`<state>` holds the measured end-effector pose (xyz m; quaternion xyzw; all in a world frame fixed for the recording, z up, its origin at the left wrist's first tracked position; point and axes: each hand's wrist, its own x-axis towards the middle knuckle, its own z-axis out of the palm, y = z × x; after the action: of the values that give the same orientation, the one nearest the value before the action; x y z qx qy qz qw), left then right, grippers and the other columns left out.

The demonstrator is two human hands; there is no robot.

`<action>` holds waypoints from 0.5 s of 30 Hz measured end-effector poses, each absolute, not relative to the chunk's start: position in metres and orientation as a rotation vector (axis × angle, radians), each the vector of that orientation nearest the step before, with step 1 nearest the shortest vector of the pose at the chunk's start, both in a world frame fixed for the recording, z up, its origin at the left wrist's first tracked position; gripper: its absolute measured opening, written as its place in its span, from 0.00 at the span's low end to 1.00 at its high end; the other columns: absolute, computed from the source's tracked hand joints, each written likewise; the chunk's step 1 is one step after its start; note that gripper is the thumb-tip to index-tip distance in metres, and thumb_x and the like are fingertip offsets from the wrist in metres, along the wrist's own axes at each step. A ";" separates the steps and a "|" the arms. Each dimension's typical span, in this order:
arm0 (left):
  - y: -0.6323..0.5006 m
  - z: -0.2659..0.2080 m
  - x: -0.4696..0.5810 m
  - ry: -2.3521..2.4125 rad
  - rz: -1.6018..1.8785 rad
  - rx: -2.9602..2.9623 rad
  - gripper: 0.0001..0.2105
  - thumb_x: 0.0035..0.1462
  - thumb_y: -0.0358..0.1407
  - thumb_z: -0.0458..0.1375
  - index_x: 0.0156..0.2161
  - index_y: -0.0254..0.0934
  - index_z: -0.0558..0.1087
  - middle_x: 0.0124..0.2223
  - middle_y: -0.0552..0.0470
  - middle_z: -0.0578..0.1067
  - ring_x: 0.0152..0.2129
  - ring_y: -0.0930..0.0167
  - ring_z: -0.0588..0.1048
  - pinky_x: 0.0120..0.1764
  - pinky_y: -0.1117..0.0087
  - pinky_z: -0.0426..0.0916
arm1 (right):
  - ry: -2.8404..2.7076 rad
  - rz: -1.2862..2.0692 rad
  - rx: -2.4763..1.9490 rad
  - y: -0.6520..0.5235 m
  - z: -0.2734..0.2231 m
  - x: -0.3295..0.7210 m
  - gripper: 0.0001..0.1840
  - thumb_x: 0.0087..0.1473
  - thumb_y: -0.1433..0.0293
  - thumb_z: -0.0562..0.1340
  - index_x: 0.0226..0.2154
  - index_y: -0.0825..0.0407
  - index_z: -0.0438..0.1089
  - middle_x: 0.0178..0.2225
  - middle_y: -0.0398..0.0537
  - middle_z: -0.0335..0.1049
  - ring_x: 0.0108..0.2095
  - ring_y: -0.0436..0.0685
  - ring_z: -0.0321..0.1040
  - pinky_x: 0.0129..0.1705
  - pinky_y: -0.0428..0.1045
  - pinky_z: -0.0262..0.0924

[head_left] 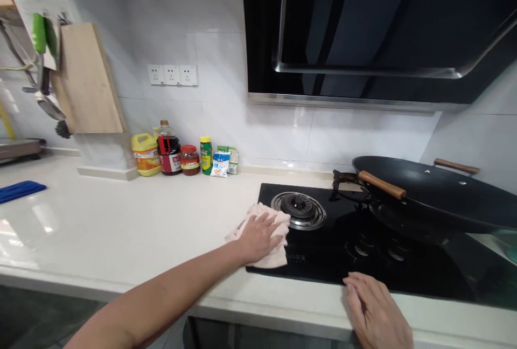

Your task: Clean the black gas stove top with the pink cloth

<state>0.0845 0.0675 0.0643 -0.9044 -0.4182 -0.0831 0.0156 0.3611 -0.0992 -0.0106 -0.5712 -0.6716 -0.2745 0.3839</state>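
Note:
A pale pink cloth (pixel 258 214) lies bunched across the left edge of the black glass gas stove (pixel 319 260), partly on the white countertop. My left hand (pixel 259 237) is pressed down on this cloth and grips it, fingers bent slightly over its folds. Just beyond the fingertips is the left burner (pixel 298 209), with a metal ring and no pot on it. My right hand (pixel 375 308) rests at the counter's front edge, near the front of the stove. Its fingers are loosely extended and side by side, holding nothing.
A large black wok (pixel 440 193) with wooden handles sits on the right burner. By the wall stand a yellow jug (pixel 146 155), a dark sauce bottle (pixel 168 149), a red-lidded jar (pixel 189 160), a green bottle (pixel 205 156) and packets (pixel 220 164). A range hood (pixel 363 31) hangs above.

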 end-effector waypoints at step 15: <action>0.007 0.080 0.053 -1.230 -0.175 -2.929 0.26 0.71 0.50 0.44 0.68 0.48 0.61 0.74 0.46 0.53 0.70 0.54 0.52 0.66 0.42 0.54 | -1.735 -0.793 -1.366 -0.095 -0.025 0.371 0.16 0.69 0.59 0.52 0.43 0.46 0.73 0.45 0.47 0.77 0.45 0.56 0.74 0.40 0.50 0.67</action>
<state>0.0526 0.0072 0.0799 -0.9205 -0.3864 -0.0549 -0.0200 0.3706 -0.0953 -0.0250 -0.5369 -0.6818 -0.3114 0.3872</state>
